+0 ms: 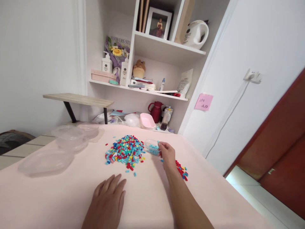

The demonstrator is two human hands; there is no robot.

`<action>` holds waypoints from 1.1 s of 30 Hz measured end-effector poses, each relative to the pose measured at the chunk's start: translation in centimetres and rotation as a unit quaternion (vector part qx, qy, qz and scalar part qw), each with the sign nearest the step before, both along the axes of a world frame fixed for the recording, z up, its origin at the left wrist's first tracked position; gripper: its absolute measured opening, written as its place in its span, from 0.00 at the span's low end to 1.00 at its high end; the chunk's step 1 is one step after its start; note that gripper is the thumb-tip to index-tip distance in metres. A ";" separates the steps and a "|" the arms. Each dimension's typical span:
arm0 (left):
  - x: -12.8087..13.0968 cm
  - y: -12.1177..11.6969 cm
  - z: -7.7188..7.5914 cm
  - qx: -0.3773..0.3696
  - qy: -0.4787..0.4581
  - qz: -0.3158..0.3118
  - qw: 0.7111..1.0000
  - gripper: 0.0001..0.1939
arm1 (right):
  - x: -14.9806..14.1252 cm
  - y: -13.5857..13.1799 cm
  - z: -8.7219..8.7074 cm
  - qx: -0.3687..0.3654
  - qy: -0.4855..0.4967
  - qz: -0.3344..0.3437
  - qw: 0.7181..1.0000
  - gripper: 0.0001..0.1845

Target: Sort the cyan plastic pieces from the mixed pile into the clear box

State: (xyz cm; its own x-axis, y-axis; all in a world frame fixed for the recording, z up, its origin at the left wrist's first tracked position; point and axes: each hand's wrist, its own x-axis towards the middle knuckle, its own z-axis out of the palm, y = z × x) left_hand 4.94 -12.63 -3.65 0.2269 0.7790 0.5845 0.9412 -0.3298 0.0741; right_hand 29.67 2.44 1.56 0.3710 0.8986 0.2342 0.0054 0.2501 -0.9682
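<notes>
Looks partway: tub [149,142] at mid-surface [147,197] holds some blue bricks [153,150], big mixed pile [126,150] beside it and small pile [181,171] remain; right hand [167,154] at tub's rim, grip unclear, left hand [107,194] flat, empty

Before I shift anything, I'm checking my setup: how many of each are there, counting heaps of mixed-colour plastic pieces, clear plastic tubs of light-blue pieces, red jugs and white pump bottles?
Heaps of mixed-colour plastic pieces (large heap, small heap): 2
Clear plastic tub of light-blue pieces: 1
Red jug: 1
White pump bottles: 2
Total: 6
</notes>
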 end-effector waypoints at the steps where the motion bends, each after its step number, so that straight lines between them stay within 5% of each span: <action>1: 0.0 0.0 0.0 0.000 0.002 0.000 1.000 0.18 | 0.2 0.1 0.0 0.000 0.013 -0.004 1.000 0.24; 8: 0.0 -0.1 0.0 0.005 0.014 0.004 1.000 0.18 | 0.1 -0.7 0.6 0.051 0.014 0.012 0.999 0.24; 11: 0.1 0.0 -0.1 0.011 0.018 0.005 1.000 0.18 | -0.7 -1.5 0.7 0.023 -0.056 0.128 0.990 0.18; 15: 0.2 0.1 0.0 0.020 0.024 0.006 0.999 0.18 | -2.0 -2.6 0.0 -0.048 -0.217 0.366 0.904 0.09; 17: 0.2 0.0 0.1 0.026 0.025 0.006 0.999 0.18 | -2.4 -2.9 -0.4 -0.044 -0.277 0.414 0.866 0.07; 33: 0.1 -0.1 0.0 0.065 0.030 0.001 0.997 0.17 | -3.2 -3.9 0.2 0.041 -0.429 0.380 0.818 0.12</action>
State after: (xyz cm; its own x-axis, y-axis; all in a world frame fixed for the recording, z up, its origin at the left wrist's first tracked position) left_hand 5.05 -12.73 -3.65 0.2633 0.6984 0.6656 0.9434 -0.3308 -0.0261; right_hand 26.45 -1.50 1.77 -0.6216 0.7608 0.1865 0.4869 0.5617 -0.6689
